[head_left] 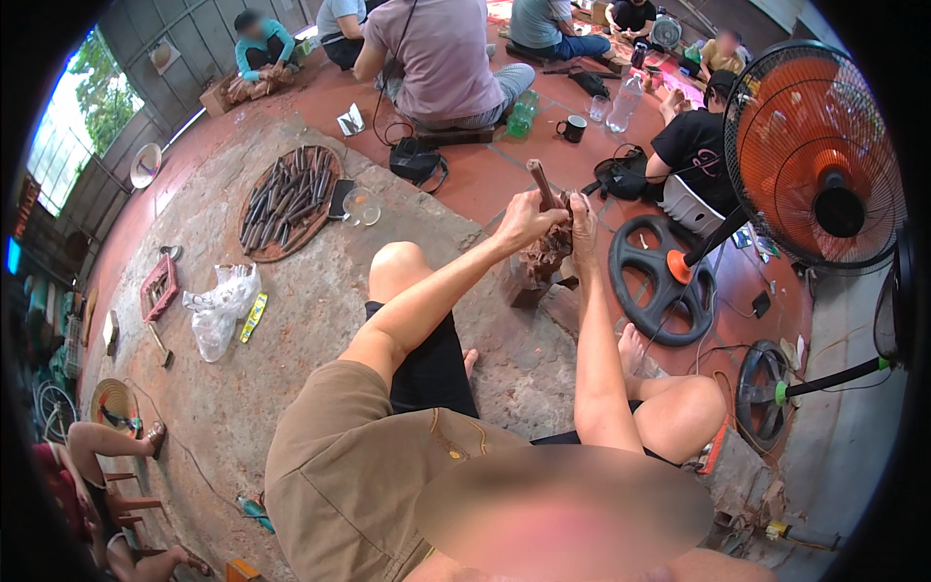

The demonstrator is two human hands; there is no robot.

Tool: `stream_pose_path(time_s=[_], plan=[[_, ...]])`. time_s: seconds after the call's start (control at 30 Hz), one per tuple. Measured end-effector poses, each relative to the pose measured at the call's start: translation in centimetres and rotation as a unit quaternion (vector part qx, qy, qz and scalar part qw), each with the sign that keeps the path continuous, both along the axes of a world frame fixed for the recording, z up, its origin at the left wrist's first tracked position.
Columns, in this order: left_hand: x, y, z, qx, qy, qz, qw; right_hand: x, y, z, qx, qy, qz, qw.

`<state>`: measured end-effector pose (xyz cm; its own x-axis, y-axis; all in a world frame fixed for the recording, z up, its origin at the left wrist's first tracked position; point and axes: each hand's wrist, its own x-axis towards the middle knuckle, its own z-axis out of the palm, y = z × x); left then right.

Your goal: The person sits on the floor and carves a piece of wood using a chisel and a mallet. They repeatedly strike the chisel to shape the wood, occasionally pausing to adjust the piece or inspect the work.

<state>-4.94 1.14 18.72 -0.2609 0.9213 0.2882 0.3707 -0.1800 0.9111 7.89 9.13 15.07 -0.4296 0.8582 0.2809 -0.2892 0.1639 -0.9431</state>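
A brown carving chisel (539, 180) slants up from between my hands, its lower end hidden by fingers. Closed around it is my left hand (524, 223), the thumb side toward my right hand. My right hand (584, 231) is also closed, against the right side of a reddish-brown carved wood piece (545, 254); its fingertips are partly hidden. The carving rests on a dark wooden block (525, 284) in front of my knees. Both forearms reach forward over my bent legs.
A round tray (254, 250) of several chisels lies forward left, beside a glass bowl (362, 207). A plastic bag (221, 312), a mallet (161, 347) and a pink basket (160, 287) lie left. An orange-bladed fan (832, 160) stands close right. Other people sit ahead.
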Motion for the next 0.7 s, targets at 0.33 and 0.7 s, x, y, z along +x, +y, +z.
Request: stream_pose_path(time_s=[0.33,0.7], plan=[[-9.0,-10.3,4.7,0.251,-0.196,0.23,0.92,-0.8,0.1,0.2,0.061,-0.004,0.0,0.998],[-24.2,-35.8,-16.6,-0.206,-0.342,0.326,0.857,-0.9,0.4,-0.6,-0.021,-0.002,0.022,1.0]])
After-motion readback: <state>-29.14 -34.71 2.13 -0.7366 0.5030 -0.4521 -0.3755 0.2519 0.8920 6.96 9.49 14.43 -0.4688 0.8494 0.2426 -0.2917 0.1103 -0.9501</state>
